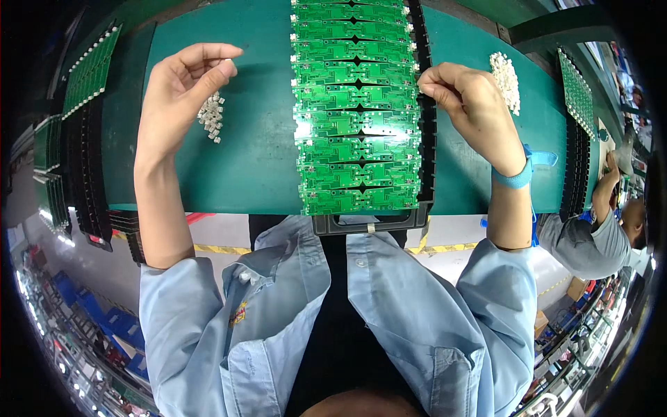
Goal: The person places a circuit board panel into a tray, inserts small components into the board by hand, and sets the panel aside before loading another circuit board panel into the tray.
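Note:
A panel of green circuit boards [358, 90] lies in a black rack [429, 139] in front of me, with small white connectors along both side edges. My left hand [184, 90] hovers left of it, thumb and fingers drawn together; a tiny pale spot shows at the thumb tip, too small to name. Below those fingers sits a small pile of white connectors [210, 118]. At the panel's right edge, my right hand [472, 97] is pinched, its fingertips hiding whatever they hold. Just beyond that hand is a larger heap of white connectors [505, 82].
Everything rests on a green work surface [257, 160]. More circuit boards stand in black racks at far left [94, 73] and far right [577, 90]. A blue wrist strap [517, 177] circles my right wrist. Another person [590, 240] sits at the right.

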Tool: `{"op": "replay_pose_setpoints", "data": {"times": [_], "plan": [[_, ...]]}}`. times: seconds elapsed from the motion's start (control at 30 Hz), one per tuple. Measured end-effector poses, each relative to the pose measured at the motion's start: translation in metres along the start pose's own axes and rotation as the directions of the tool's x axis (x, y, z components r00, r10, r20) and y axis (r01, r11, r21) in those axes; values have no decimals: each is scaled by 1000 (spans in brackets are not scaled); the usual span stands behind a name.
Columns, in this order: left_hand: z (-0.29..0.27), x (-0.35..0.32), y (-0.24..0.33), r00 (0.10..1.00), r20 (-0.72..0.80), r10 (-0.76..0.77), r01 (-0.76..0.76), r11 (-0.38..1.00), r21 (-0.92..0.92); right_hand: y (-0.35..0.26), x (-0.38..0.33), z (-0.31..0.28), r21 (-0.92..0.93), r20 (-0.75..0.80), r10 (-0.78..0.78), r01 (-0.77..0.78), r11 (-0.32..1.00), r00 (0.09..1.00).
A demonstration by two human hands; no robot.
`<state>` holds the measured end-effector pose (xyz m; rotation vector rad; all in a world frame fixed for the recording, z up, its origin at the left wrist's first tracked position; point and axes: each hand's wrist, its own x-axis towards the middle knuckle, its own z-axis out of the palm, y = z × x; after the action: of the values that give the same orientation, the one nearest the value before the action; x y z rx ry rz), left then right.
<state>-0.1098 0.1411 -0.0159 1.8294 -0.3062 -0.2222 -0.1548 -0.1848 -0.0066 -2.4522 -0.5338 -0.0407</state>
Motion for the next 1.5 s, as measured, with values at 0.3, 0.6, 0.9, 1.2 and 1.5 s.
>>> {"op": "replay_pose_setpoints", "data": {"times": [0.3,0.6,0.9,1.2,1.5], "plan": [[17,-2,0,995,84,-48,53,996,-67,-4,3,-2,-151,11,-127,127,980,992],[26,-2,-2,987,156,-43,70,982,-177,14,-9,-29,-171,-184,15,-48,984,983],[31,-7,-7,989,120,-90,120,954,-274,80,-51,-52,-346,-236,288,-358,867,928],[35,-14,-1,986,119,-119,150,945,-291,107,-61,-45,-421,-150,163,-212,882,975],[47,-24,0,999,14,-35,36,998,-59,96,-58,-46,-298,-195,156,-210,931,968]]}}
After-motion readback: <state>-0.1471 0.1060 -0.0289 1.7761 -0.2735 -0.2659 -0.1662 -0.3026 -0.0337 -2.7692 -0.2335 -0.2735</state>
